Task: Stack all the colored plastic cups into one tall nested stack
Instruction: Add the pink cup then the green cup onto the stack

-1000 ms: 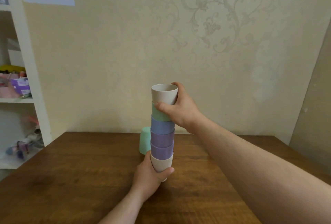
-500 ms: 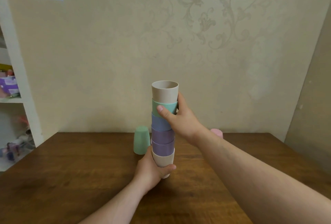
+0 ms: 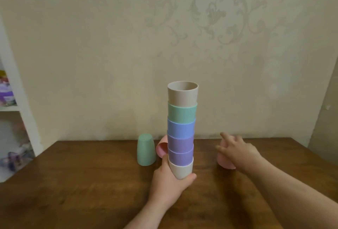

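A nested stack of cups (image 3: 181,130) stands upright on the wooden table (image 3: 82,183): beige on top, then green, blue, two purple, and white at the bottom. My left hand (image 3: 170,183) is wrapped around the white bottom cup. My right hand (image 3: 236,149) reaches over an upturned pink cup (image 3: 224,163) to the right of the stack, fingers spread, not closed on it. A green cup (image 3: 146,149) stands upside down left of the stack. A second pink cup (image 3: 162,147) lies on its side behind the stack, partly hidden.
The wall runs right behind the table's far edge. A white shelf unit (image 3: 16,111) with small items stands at the left, beyond the table's left edge.
My right hand let go of the upper part of the stack and moved down and right to the pink cup. The left hand stays on the bottom cup.
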`<state>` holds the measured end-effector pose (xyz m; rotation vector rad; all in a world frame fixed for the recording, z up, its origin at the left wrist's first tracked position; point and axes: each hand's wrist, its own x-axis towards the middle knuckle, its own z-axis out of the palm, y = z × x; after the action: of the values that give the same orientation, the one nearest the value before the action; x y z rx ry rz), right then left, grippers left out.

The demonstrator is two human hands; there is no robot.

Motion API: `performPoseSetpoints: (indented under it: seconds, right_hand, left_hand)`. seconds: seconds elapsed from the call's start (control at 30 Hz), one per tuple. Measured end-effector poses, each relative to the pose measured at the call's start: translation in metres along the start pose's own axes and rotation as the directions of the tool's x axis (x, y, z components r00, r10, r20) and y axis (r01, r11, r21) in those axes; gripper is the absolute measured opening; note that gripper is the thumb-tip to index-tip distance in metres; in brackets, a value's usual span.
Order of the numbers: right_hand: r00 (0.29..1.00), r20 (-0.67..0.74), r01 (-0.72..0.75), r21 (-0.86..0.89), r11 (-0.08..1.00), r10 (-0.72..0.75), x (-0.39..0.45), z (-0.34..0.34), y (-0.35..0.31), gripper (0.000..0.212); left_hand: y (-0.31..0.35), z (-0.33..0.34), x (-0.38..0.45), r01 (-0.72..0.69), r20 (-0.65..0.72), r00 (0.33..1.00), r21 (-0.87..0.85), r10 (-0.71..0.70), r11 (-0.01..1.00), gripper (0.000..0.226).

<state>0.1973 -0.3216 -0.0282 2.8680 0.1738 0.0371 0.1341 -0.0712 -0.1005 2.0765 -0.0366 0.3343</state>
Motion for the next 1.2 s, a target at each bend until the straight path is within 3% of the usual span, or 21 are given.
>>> performPoseSetpoints:
  seconds: [0.1,0.2,0.37,0.6,0.67,0.77,0.87,0.97,1.13,1.2]
  right_hand:
    - [0.996,-0.089,-0.027,-0.001,1.000,0.026,-0.004,0.005,-0.004,0.085]
    - [0.977,-0.137,-0.132,0.201,0.971,0.161,-0.016,0.006,-0.007,0.075]
    - [0.968,0.042,-0.228,0.564,0.794,0.249,-0.043,0.022,-0.024,0.075]
    - [0.954,0.226,-0.299,0.644,0.704,0.199,-0.079,0.017,-0.038,0.090]
    - [0.953,0.261,-0.301,0.754,0.584,0.154,-0.087,0.020,-0.041,0.101]
    - [0.955,0.257,-0.289,0.924,0.252,0.150,-0.096,0.027,-0.045,0.094]
    - [0.950,0.216,-0.214,0.976,-0.036,0.225,-0.097,0.020,-0.047,0.070]
    - [0.933,0.141,-0.063,0.970,-0.236,0.330,-0.090,-0.011,-0.039,0.060]
    - [0.883,-0.080,0.244,0.919,-0.308,0.462,-0.076,-0.110,-0.029,0.056]
    - [0.859,-0.174,0.358,0.877,-0.322,0.481,-0.076,-0.156,-0.032,0.054]
  left_hand:
    - [0.003,-0.002,-0.001,-0.001,0.006,1.000,-0.005,0.001,1.000,0.092]
    - [0.005,-0.004,-0.003,-0.001,0.027,1.000,-0.009,0.002,1.000,0.092]
    - [0.003,-0.008,-0.004,0.005,0.051,0.999,-0.021,-0.004,1.000,0.104]
    - [0.002,-0.011,-0.007,0.070,0.118,0.991,-0.026,-0.066,0.997,0.075]
    - [-0.001,-0.012,-0.010,0.074,0.128,0.989,-0.056,-0.067,0.996,0.076]
    - [-0.003,-0.015,-0.014,0.097,0.155,0.985,-0.127,-0.077,0.987,0.085]
    - [0.001,-0.024,-0.018,0.086,0.195,0.980,-0.228,-0.041,0.970,0.108]
    - [0.016,-0.037,-0.013,0.066,0.210,0.978,-0.314,0.002,0.947,0.121]
    - [0.083,-0.066,0.004,-0.055,0.017,0.997,-0.504,0.074,0.862,0.105]
    - [0.113,-0.078,0.012,-0.130,-0.064,0.991,-0.545,0.114,0.828,0.109]
